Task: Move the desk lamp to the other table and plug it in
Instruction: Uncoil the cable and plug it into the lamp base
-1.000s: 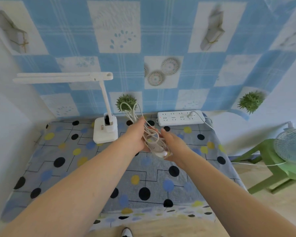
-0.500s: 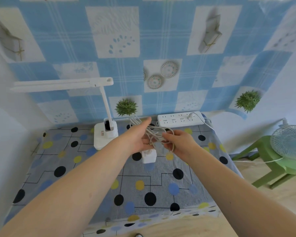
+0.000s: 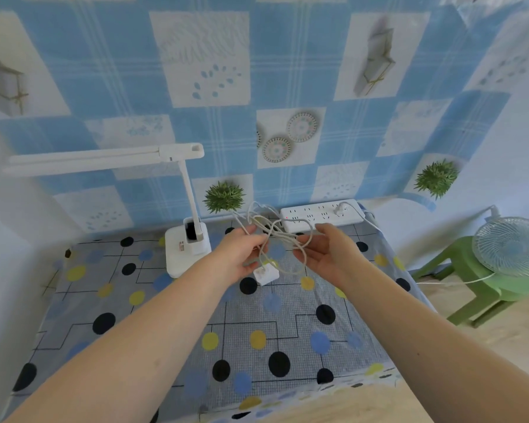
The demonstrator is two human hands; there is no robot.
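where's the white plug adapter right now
Head view, centre: the white plug adapter hangs from the tangled cord just below the left hand, right of the lamp base.

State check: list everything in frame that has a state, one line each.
left hand, pinches the cord.
right hand, palm up, holds cord loops.
cord, tangled loops between the hands.
plug, dangling below the left hand, not plugged in.
lamp, upright, arm level.
power strip, red light on, one other plug inserted.
fan, on the stool; spinning cannot tell.
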